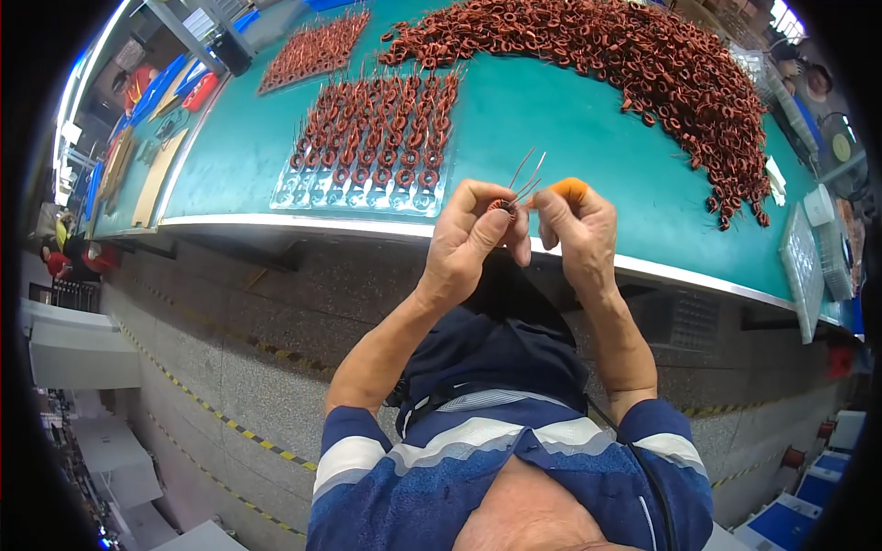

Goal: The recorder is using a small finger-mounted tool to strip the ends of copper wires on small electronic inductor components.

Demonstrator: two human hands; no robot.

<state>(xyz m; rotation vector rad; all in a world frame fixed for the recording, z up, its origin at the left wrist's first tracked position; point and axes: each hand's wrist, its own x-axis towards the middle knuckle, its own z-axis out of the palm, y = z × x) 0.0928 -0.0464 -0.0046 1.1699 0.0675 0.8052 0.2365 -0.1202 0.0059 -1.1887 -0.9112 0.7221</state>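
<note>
Between the thumb and fingers of my left hand (469, 234) is a small ring-shaped wire coil (502, 208), wound in copper-red wire. Its thin wire leads (526, 172) stick up and to the right. My right hand (581, 225) is beside it, thumb and forefinger pinched at the base of a lead; the exact contact is too small to see clearly. An orange cover (571, 189) wraps one of its fingers. Both hands are just above the front edge of the green tabletop (542, 106). Left of them, a clear plastic tray (364, 196) holds rows of similar coils, leads upward.
A large heap of loose coils (606, 46) spreads over the back and right of the table. Another filled tray (312, 48) lies at the back left. Clear trays (801, 266) are stacked at the right edge, near a white cloth (776, 179). A cardboard piece (158, 179) lies far left.
</note>
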